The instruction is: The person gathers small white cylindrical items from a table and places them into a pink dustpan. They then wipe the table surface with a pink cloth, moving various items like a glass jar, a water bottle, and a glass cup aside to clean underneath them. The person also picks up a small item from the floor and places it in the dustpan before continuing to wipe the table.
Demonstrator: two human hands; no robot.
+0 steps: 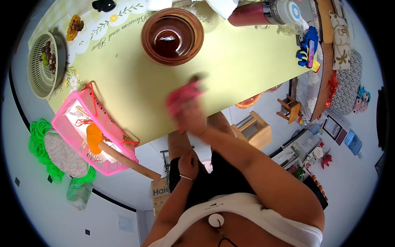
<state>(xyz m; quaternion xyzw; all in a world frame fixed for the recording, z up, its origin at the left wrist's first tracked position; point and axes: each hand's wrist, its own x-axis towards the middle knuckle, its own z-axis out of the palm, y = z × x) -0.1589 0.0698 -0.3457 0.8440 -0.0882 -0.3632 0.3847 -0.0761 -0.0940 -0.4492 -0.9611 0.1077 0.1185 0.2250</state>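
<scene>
My right hand (191, 119) is over the near edge of the pale yellow table (238, 74), closed round a pink cloth (181, 96). Motion smears both, and a dark blurred patch shows at the far end of the cloth. My left hand (188, 165) rests on my lap with its fingers curled in, and I see nothing in it. Beyond the cloth stands a brown glass bowl (149, 41), with light glinting inside it.
At the left are a pink basket (70, 109) with an orange-headed mallet (95, 138) and a colander (35, 78) of grapes. A red bottle (251, 15) lies at the far edge, and blue gloves (306, 47) at the right. Wooden stools (259, 131) stand below.
</scene>
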